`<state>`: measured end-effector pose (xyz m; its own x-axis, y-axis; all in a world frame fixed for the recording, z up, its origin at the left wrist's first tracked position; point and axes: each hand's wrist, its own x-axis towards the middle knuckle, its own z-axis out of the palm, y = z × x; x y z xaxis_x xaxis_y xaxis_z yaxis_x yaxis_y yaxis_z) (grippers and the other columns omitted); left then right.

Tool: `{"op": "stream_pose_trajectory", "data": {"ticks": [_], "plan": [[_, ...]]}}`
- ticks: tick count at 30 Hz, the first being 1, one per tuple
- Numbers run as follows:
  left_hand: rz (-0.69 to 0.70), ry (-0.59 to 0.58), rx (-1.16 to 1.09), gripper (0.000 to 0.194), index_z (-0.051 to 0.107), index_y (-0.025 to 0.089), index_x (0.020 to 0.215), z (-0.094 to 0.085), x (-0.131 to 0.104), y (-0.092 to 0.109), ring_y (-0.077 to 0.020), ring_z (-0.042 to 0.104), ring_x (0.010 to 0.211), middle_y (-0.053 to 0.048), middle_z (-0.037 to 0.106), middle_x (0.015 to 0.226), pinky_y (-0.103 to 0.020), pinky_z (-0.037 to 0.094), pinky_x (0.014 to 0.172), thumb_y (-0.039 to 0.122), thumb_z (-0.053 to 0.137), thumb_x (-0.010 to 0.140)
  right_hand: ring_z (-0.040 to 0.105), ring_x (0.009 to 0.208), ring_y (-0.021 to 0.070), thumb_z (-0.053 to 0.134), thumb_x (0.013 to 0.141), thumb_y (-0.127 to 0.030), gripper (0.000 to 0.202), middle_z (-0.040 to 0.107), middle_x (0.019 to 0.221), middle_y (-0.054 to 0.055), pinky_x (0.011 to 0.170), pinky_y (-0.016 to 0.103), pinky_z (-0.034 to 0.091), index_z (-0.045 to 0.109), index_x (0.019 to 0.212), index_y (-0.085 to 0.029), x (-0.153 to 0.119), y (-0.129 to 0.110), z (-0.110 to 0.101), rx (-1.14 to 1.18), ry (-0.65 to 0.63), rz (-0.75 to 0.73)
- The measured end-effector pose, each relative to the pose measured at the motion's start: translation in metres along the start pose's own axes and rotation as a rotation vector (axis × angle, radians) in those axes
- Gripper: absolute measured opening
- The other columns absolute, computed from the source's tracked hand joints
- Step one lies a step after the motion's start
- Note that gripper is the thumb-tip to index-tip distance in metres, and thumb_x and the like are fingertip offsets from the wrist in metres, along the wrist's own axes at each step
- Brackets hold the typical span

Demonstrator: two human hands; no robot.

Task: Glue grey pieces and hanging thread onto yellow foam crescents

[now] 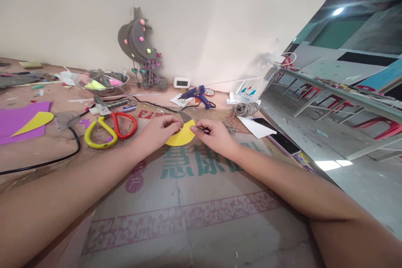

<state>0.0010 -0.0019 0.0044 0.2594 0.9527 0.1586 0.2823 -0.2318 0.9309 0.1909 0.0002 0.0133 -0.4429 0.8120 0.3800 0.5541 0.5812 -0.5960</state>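
Note:
A curved yellow sheet piece (181, 137) is between my two hands, above a printed cardboard sheet (194, 201). My left hand (161, 132) pinches its left side with thumb and fingers. A grey curved piece (186, 117) shows just behind the yellow one. At the yellow piece's right edge, my right hand (215, 134) is closed around something small and dark (204, 129), too small to make out. Both forearms reach in from the lower corners.
Left of my hands lie scissors with yellow and red handles (124, 125), purple sheet (31, 117) and a black cord (75, 146). Behind stand a blue glue gun (199, 94), a small clock (182, 82) and a bowl (103, 86). Twine (246, 109) and a phone (278, 136) lie right.

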Motion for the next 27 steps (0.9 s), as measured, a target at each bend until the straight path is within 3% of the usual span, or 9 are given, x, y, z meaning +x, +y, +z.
{"op": "stream_pose_trajectory", "data": {"ticks": [5, 12, 23, 27], "plan": [[0.006, 0.037, -0.102, 0.022, 0.056, 0.017, 0.072, 0.001, 0.001, 0.001, -0.0111, 0.049, 0.064, 0.001, 0.052, 0.066, -0.021, 0.038, 0.06, 0.035, 0.046, 0.08, 0.036, 0.053, 0.0076, 0.051, 0.082, -0.032, 0.024, 0.043, 0.058, -0.003, 0.05, 0.02, 0.028, 0.054, 0.065, -0.015, 0.001, -0.001, -0.001, -0.006, -0.005, -0.005], [0.024, 0.042, 0.061, 0.034, 0.055, 0.017, 0.069, -0.001, -0.003, 0.004, -0.0107, 0.046, 0.062, 0.001, 0.053, 0.066, -0.021, 0.033, 0.055, 0.05, 0.052, 0.075, 0.038, 0.053, 0.007, 0.051, 0.082, -0.029, 0.021, 0.045, 0.059, -0.003, 0.051, 0.019, 0.029, 0.055, 0.067, -0.015, -0.001, 0.002, 0.002, 0.002, -0.07, -0.053], [-0.008, 0.027, -0.168, 0.022, 0.051, 0.017, 0.073, 0.003, 0.002, -0.008, -0.0073, 0.042, 0.051, 0.004, 0.049, 0.061, -0.02, 0.031, 0.049, 0.039, 0.052, 0.078, 0.036, 0.053, 0.0072, 0.05, 0.082, -0.03, 0.022, 0.045, 0.059, -0.003, 0.049, 0.019, 0.028, 0.054, 0.066, -0.015, 0.001, -0.002, -0.002, 0.049, -0.029, 0.011], [0.011, 0.123, -0.189, 0.022, 0.051, 0.017, 0.068, 0.001, 0.002, -0.007, -0.0097, 0.049, 0.062, 0.002, 0.052, 0.065, -0.021, 0.037, 0.059, 0.035, 0.047, 0.08, 0.034, 0.052, 0.007, 0.05, 0.082, -0.03, 0.023, 0.042, 0.058, -0.004, 0.049, 0.02, 0.027, 0.052, 0.065, -0.015, 0.0, -0.003, -0.002, 0.057, -0.009, 0.031]]}}
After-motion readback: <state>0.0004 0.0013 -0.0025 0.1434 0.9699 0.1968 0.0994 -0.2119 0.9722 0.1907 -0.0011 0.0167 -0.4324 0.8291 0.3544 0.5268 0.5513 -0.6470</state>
